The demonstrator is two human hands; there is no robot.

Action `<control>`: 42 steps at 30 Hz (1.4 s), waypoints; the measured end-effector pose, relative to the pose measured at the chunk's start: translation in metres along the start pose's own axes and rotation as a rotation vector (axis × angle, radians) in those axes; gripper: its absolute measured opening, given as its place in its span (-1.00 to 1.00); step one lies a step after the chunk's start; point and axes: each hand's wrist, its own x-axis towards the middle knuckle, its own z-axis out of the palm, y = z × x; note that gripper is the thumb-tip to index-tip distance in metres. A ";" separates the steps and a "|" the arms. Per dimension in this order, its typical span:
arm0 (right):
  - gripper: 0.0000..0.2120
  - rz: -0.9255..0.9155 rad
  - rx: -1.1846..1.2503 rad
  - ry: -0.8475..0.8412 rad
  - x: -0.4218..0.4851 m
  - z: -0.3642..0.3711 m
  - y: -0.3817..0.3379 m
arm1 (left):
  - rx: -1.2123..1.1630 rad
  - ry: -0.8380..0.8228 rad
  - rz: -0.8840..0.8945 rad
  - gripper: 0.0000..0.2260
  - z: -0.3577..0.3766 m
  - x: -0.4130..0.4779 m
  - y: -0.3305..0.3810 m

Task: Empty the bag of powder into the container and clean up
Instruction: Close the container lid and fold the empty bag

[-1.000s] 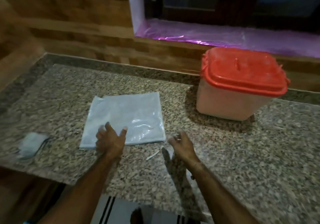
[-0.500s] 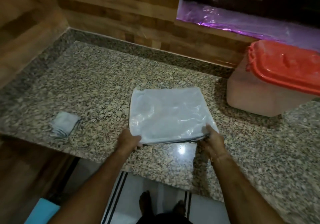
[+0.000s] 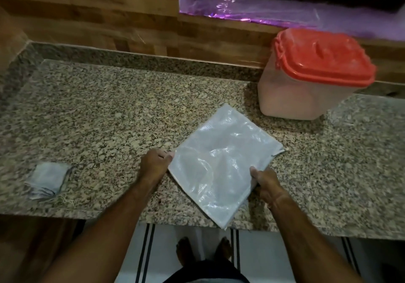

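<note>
Grip state: your left hand (image 3: 156,164) pinches the left corner of the flat white woven-plastic bag (image 3: 221,162), fingers curled at its edge. Your right hand (image 3: 266,184) clamps the bag's near right edge, thumb on top, remaining fingers hidden beneath. The bag sits turned like a diamond between both hands, its near corner overhanging the front edge of the speckled granite countertop (image 3: 109,118). Both forearms reach forward from below, converging on the bag. The translucent plastic container (image 3: 291,98), closed by its red lid (image 3: 322,57), stands beyond the bag to the right, apart from it. A folded grey cloth (image 3: 47,179) lies well to the left.
</note>
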 end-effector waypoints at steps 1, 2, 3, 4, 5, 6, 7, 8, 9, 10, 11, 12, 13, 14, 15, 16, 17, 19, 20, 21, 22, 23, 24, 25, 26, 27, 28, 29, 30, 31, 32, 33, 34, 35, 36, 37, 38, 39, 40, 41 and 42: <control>-0.85 -0.009 0.003 0.003 0.001 -0.003 0.002 | 0.005 -0.010 0.020 -0.76 0.005 0.002 -0.001; -0.81 -0.011 0.013 0.016 0.003 -0.006 0.005 | 0.005 -0.020 0.035 -0.74 0.009 0.002 -0.003; -0.76 -0.004 0.034 0.033 0.003 -0.008 0.005 | 0.006 -0.026 0.045 -0.74 0.013 0.001 -0.003; -0.73 0.008 0.069 0.063 0.007 -0.012 0.009 | 0.009 -0.031 0.064 -0.76 0.017 0.000 -0.002; -0.74 0.016 0.098 0.081 0.008 -0.014 0.010 | 0.006 -0.028 0.074 -0.78 0.020 -0.001 -0.003; -0.79 0.034 0.124 0.092 0.008 -0.014 0.011 | 0.008 -0.024 0.068 -0.80 0.021 -0.003 -0.004; -0.84 0.048 0.158 0.095 0.008 -0.015 0.011 | -0.019 -0.024 0.032 -0.82 0.023 -0.006 -0.005; -0.90 0.069 0.194 0.107 0.010 -0.015 0.012 | -0.095 -0.018 -0.025 -0.85 0.024 -0.008 -0.006; -0.89 0.095 0.217 0.112 0.014 -0.015 0.013 | -0.233 -0.012 -0.126 -0.88 0.024 -0.007 -0.009; -0.82 0.124 0.229 0.127 0.016 -0.013 0.012 | -0.409 -0.007 -0.252 -0.92 0.023 -0.009 -0.009; -0.77 0.135 0.233 0.130 0.019 -0.011 0.010 | -0.562 -0.003 -0.368 -0.94 0.021 -0.012 -0.006; -0.74 0.142 0.240 0.130 0.022 -0.010 0.010 | -0.684 0.002 -0.445 -0.93 0.020 -0.015 -0.003; -0.74 0.137 0.224 0.129 0.025 -0.008 0.010 | -0.739 0.000 -0.476 -0.92 0.020 -0.016 -0.002; -0.77 0.129 0.210 0.122 0.026 -0.007 0.009 | -0.755 -0.007 -0.478 -0.94 0.019 -0.019 -0.001; -0.80 0.108 0.158 0.113 0.027 -0.007 0.007 | -0.676 -0.004 -0.434 -0.94 0.018 -0.021 -0.002; -0.83 0.076 0.111 0.115 0.026 -0.009 0.003 | -0.508 0.006 -0.362 -0.96 0.017 -0.022 -0.005; -0.80 0.042 0.070 0.112 0.028 -0.014 0.000 | -0.296 0.014 -0.265 -0.97 0.017 -0.023 -0.005; -0.74 -0.004 0.028 0.075 0.030 -0.023 -0.009 | -0.004 0.009 -0.107 -0.91 0.021 -0.022 0.004; -0.76 -0.026 0.009 0.044 0.032 -0.026 -0.012 | 0.040 -0.026 -0.045 -0.87 0.025 -0.020 0.013; -0.79 -0.048 -0.006 0.007 0.035 -0.028 -0.016 | 0.036 -0.078 -0.010 -0.82 0.031 -0.017 0.023; -0.82 -0.062 -0.038 -0.041 0.034 -0.027 -0.021 | 0.040 -0.120 0.003 -0.77 0.038 -0.013 0.031; -0.79 -0.076 -0.078 -0.091 0.035 -0.027 -0.025 | 0.040 -0.134 0.008 -0.72 0.046 -0.009 0.040; -0.71 -0.093 -0.129 -0.129 0.038 -0.029 -0.029 | 0.068 -0.126 0.025 -0.70 0.054 -0.006 0.047; -0.61 -0.120 -0.187 -0.158 0.044 -0.030 -0.031 | 0.075 -0.100 0.027 -0.71 0.060 -0.004 0.051; -0.58 -0.158 -0.253 -0.172 0.050 -0.034 -0.033 | 0.089 -0.066 0.018 -0.73 0.065 -0.003 0.052; -0.60 -0.202 -0.334 -0.177 0.051 -0.039 -0.038 | 0.098 -0.044 0.002 -0.71 0.067 -0.005 0.053; -0.64 -0.238 -0.431 -0.168 0.052 -0.046 -0.044 | 0.124 -0.051 -0.009 -0.67 0.069 -0.007 0.054; -0.67 -0.268 -0.542 -0.159 0.054 -0.053 -0.048 | 0.143 -0.063 -0.039 -0.65 0.070 -0.008 0.052; -0.69 -0.263 -0.632 -0.158 0.057 -0.060 -0.050 | 0.167 -0.079 -0.090 -0.69 0.070 -0.009 0.051; -0.69 -0.246 -0.682 -0.170 0.061 -0.067 -0.052 | 0.175 -0.096 -0.142 -0.74 0.073 -0.010 0.049; -0.69 -0.217 -0.690 -0.188 0.061 -0.069 -0.052 | 0.169 -0.101 -0.178 -0.77 0.071 -0.012 0.047; -0.69 -0.179 -0.666 -0.210 0.058 -0.069 -0.053 | 0.138 -0.100 -0.213 -0.75 0.069 -0.013 0.045; -0.69 -0.126 -0.607 -0.234 0.056 -0.071 -0.053 | 0.079 -0.102 -0.248 -0.71 0.071 -0.014 0.044; -0.70 -0.067 -0.527 -0.274 0.055 -0.073 -0.054 | -0.030 -0.107 -0.279 -0.68 0.074 -0.016 0.044; -0.72 -0.023 -0.433 -0.310 0.054 -0.073 -0.057 | -0.153 -0.105 -0.330 -0.66 0.074 -0.020 0.047; -0.76 0.002 -0.314 -0.327 0.053 -0.072 -0.062 | -0.250 -0.093 -0.376 -0.65 0.073 -0.022 0.051; -0.81 0.017 -0.194 -0.339 0.052 -0.070 -0.069 | -0.335 -0.084 -0.413 -0.67 0.070 -0.024 0.059; -0.86 0.020 -0.069 -0.356 0.051 -0.065 -0.080 | -0.388 -0.075 -0.407 -0.73 0.065 -0.022 0.066; -0.89 0.005 0.028 -0.373 0.050 -0.061 -0.093 | -0.442 -0.064 -0.375 -0.79 0.059 -0.019 0.075; -0.89 -0.027 0.092 -0.394 0.048 -0.057 -0.108 | -0.473 -0.040 -0.337 -0.83 0.051 -0.016 0.086; -0.89 -0.072 0.133 -0.416 0.046 -0.052 -0.125 | -0.528 -0.001 -0.300 -0.85 0.040 -0.016 0.099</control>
